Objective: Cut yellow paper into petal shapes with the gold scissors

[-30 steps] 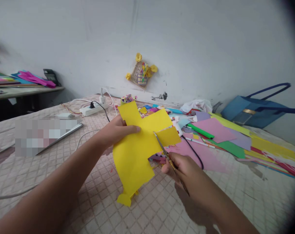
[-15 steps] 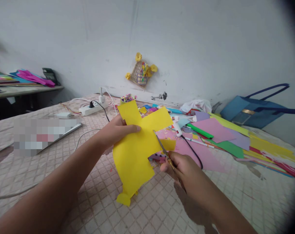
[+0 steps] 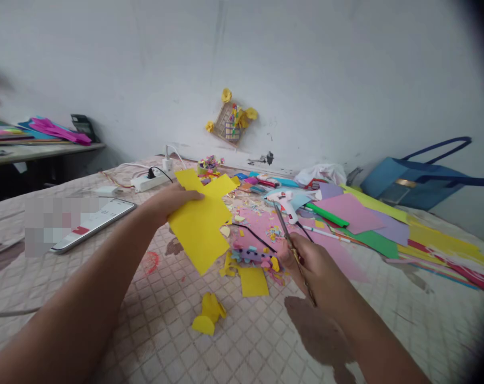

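Note:
A notched yellow paper sheet [image 3: 201,221] is pinched at its upper left edge by my left hand [image 3: 173,200], thumb on top. My right hand [image 3: 306,261] is closed round the scissors [image 3: 292,242], whose blades point up and away, apart from the sheet. A yellow square [image 3: 254,281] lies on the table below and right of the sheet. Nearer me sits a small yellow paper shape [image 3: 209,314] with rounded parts. Beyond the scissors is a white glue gun [image 3: 287,204] with a black cord.
Coloured sheets [image 3: 356,213] and a green roll [image 3: 327,214] spread to the right, before a blue bag [image 3: 415,181]. Paper scraps [image 3: 261,216] litter the middle. A phone [image 3: 93,224] and a power strip [image 3: 149,181] are on the left.
The yellow sheet has moved left and up with my left hand, away from the scissors. The yellow square, small yellow shape and scraps now show more fully. My right hand has shifted slightly right.

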A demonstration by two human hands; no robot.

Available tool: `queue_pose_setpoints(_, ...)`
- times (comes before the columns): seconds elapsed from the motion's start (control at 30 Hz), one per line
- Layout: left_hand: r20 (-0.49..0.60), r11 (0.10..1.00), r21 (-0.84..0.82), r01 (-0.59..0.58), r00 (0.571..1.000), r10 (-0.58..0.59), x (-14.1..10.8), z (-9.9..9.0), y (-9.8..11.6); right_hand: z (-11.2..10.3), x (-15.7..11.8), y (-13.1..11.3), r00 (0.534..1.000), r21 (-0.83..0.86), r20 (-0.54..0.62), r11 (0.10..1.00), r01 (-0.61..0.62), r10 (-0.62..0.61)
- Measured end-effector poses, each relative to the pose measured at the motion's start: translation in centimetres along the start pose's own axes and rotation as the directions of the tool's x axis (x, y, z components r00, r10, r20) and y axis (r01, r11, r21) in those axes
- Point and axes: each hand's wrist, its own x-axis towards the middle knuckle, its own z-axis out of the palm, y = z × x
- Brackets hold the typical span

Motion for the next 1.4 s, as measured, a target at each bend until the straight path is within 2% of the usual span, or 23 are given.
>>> queue_pose_setpoints(0.13,-0.057,0.981,0.193,0.031,0.998,-0.020,1.5,1.3,-1.9,-0.3,0.1,-0.2,0.999,0.022,-0.030,1.000,-0.014,0.015)
queue_pose_setpoints(0.2,-0.143,0.954,0.301,0.018,0.989,0.026,1.7,2.2,-2.4,-0.3,0.2,-0.1,0.999,-0.006,-0.050,1.000,-0.013,0.013)
queue_pose_setpoints(0.27,-0.274,0.884,0.467,-0.038,0.944,0.185,1.3,3.1,-2.3,-0.2,0.3,0.2,0.997,-0.031,-0.072,0.999,-0.012,0.010)
queue_pose_setpoints(0.3,-0.307,0.801,0.593,-0.087,0.895,0.324,0.8,3.5,-2.0,-0.2,0.3,0.3,0.997,-0.037,-0.080,0.999,-0.016,0.013)
queue_pose_setpoints(0.33,-0.285,0.694,0.706,-0.141,0.840,0.461,0.2,4.1,-1.6,-0.2,0.3,0.4,0.996,-0.037,-0.086,0.999,-0.021,0.018)
queue_pose_setpoints(0.37,-0.176,0.583,0.778,-0.233,0.811,0.558,-0.7,4.7,-1.1,-0.1,0.3,0.4,0.996,-0.035,-0.090,0.999,-0.025,0.022)
queue_pose_setpoints(0.4,0.023,0.491,0.784,-0.381,0.807,0.590,-1.6,5.4,-0.7,-0.1,0.3,0.4,0.995,-0.031,-0.095,0.999,-0.027,0.024)
queue_pose_setpoints(0.43,0.261,0.432,0.728,-0.532,0.798,0.544,-2.7,6.2,-0.3,-0.2,0.3,0.4,0.995,-0.027,-0.098,0.999,-0.029,0.026)
queue_pose_setpoints(0.47,0.486,0.402,0.651,-0.644,0.760,0.430,-3.7,7.1,-0.2,-0.2,0.3,0.3,0.995,-0.021,-0.099,0.999,-0.029,0.027)
queue_pose_setpoints(0.5,0.639,0.367,0.594,-0.716,0.697,0.324,-4.6,7.9,-0.2,-0.2,0.3,0.2,0.995,-0.013,-0.099,0.999,-0.030,0.029)
queue_pose_setpoints(0.53,0.693,0.319,0.594,-0.739,0.671,0.263,-5.4,8.6,-0.4,-0.3,0.3,0.1,0.995,-0.004,-0.099,1.000,-0.031,0.031)
queue_pose_setpoints(0.57,0.710,0.278,0.614,-0.739,0.671,0.215,-6.0,9.3,-0.6,-0.3,0.3,0.0,0.995,0.004,-0.099,0.999,-0.032,0.032)
queue_pose_setpoints(0.63,0.699,0.263,0.641,-0.721,0.690,0.189,-6.7,10.1,-1.3,-0.4,0.3,-0.2,0.994,0.012,-0.099,0.999,-0.037,0.038)
queue_pose_setpoints(0.7,0.686,0.270,0.648,-0.712,0.700,0.199,-6.9,10.4,-1.8,-0.5,0.3,-0.3,0.994,0.013,-0.106,0.999,-0.037,0.038)
queue_pose_setpoints(0.8,0.701,0.279,0.618,-0.735,0.675,0.229,-6.9,10.3,-1.7,-0.4,0.3,0.0,0.991,0.036,-0.128,0.999,-0.022,0.026)
queue_pose_setpoints(0.87,0.695,0.337,0.577,-0.744,0.664,0.276,-6.9,10.2,-1.1,-0.2,0.4,0.3,0.989,0.121,-0.150,0.993,0.001,0.017)
queue_pose_setpoints(0.97,0.606,0.595,0.441,-0.672,0.712,0.354,-6.8,9.8,0.0,0.1,0.7,0.6,0.983,0.341,-0.177,0.940,0.023,0.040)
queue_pose_setpoints(1.03,0.524,0.812,0.255,-0.525,0.781,0.340,-6.6,9.4,0.4,0.5,1.0,0.6,0.986,0.494,-0.157,0.869,0.023,0.063)
queue_pose_setpoints(1.1,0.454,0.942,0.041,-0.333,0.846,0.279,-6.4,9.2,0.5,1.0,1.2,0.4,0.994,0.654,-0.098,0.756,0.027,0.049)
queue_pose_setpoints(1.17,0.399,0.976,-0.111,-0.186,0.892,0.215,-6.3,9.3,0.3,1.5,1.3,0.1,0.999,0.779,-0.039,0.626,0.031,0.000)
queue_pose_setpoints(1.23,0.357,0.976,-0.171,-0.136,0.915,0.190,-6.3,9.4,0.1,1.9,1.2,-0.1,0.999,0.834,-0.010,0.552,0.032,-0.044)
queue_pose_setpoints(1.3,0.355,0.975,-0.172,-0.138,0.915,0.192,-6.3,9.6,0.1,2.0,1.1,-0.1,0.999,0.814,0.006,0.581,0.022,-0.046)
queue_pose_setpoints(1.4,0.365,0.973,-0.135,-0.186,0.904,0.223,-6.6,9.6,0.2,1.8,1.0,-0.2,1.000,0.721,0.003,0.693,-0.018,0.024)
